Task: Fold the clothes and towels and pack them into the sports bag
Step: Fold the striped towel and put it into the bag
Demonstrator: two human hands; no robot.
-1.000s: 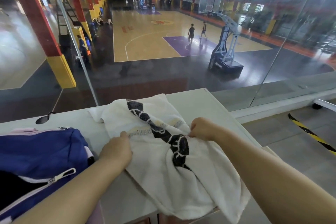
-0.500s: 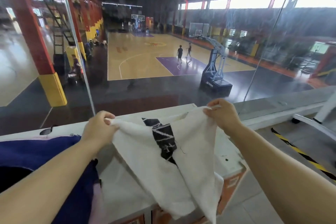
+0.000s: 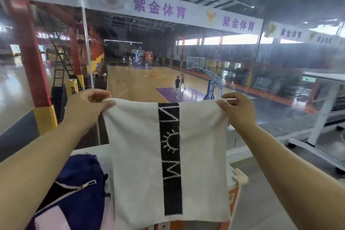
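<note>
Head view | left hand [image 3: 87, 106], right hand [image 3: 237, 110] pinching towel [image 3: 141, 155] top corners | keep edge level, fold along stripe [image 3: 170, 155]

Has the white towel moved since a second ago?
Yes, upward. The towel lay crumpled on the table; now it hangs lifted off it, spread flat, pinched by left hand and right hand.

Indoor sports hall, basketball court [image 3: 141, 85], hoop [image 3: 195, 61]

glass wall [image 3: 280, 73], basketball court [image 3: 141, 86] below, red pillar [image 3: 31, 58], white banner [image 3: 168, 11] overhead, hoop stand [image 3: 212, 87]
</note>
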